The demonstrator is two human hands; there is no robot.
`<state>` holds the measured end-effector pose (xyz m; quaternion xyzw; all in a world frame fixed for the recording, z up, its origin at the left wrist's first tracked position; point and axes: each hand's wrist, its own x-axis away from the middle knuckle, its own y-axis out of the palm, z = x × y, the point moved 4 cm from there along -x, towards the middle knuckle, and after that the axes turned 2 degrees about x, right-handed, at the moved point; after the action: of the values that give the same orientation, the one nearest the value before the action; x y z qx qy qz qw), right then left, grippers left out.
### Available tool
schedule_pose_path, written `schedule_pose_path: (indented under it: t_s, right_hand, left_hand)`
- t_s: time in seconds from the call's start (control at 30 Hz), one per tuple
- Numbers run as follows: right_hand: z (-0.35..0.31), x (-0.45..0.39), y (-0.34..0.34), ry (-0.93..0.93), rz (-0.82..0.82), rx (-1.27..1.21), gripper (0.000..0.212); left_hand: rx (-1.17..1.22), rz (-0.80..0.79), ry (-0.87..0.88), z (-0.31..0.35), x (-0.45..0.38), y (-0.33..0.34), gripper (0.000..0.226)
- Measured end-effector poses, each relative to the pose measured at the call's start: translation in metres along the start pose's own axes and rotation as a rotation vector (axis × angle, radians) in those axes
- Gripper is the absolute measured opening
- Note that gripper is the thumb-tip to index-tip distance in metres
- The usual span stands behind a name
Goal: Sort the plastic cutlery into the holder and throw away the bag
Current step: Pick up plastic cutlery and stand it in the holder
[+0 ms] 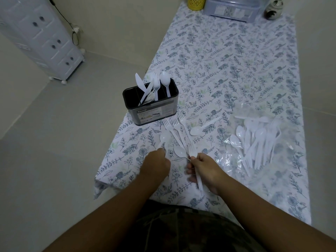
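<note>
A: Where is the white plastic cutlery right now?

B: In four places. A loose pile of white plastic spoons and forks (254, 142) lies on the clear, crinkled plastic bag (234, 157), flat on the cloth to the right. Three white plastic forks (175, 129) lie side by side just in front of the holder, and a single white spoon (201, 128) rests beside them, toward the bag. The rest stands upright in the black-lined, steel-sided rectangular cutlery holder (151, 106): a knife (141, 84) and forks share the middle compartment, a spoon (165, 81) stands in the right one.

A: And the hands?

B: The right hand (203, 168) has its fingers closed around a white fork (193, 160), tines pointing away, handle running back under the palm. The left hand (157, 163) is curled into a loose fist at the handle of a white spoon (164, 139) lying on the cloth; whether it actually grips it, I cannot tell. Another spoon (179, 151) lies between the two hands.

A: What is underneath?

B: A white tablecloth printed with blue-grey leaves and flowers (236, 70). At its far end stand a yellow perforated cup (196, 3) and a clear plastic box (234, 8).
</note>
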<state>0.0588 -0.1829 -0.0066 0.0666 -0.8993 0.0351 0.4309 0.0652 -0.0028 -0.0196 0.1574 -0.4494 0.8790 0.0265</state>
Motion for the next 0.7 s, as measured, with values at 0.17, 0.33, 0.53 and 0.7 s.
schedule_pose_path:
  t_s: [0.17, 0.33, 0.53, 0.7]
  right_hand:
    - [-0.006, 0.001, 0.004, -0.005, 0.009, -0.139, 0.013]
    - [-0.012, 0.002, 0.005, -0.008, -0.023, -0.117, 0.031]
    - [-0.01, 0.001, -0.003, -0.035, 0.007, -0.051, 0.022]
    - [-0.008, 0.0, -0.01, -0.028, 0.042, -0.023, 0.025]
  left_hand:
    - [0.355, -0.011, -0.03, 0.016, 0.015, -0.002, 0.01]
    - [0.466, -0.082, 0.068, 0.04, 0.022, 0.011, 0.021]
    - [0.239, -0.094, 0.245, 0.056, 0.008, 0.003, 0.02]
    - [0.336, 0.086, -0.202, 0.032, -0.038, -0.009, 0.021]
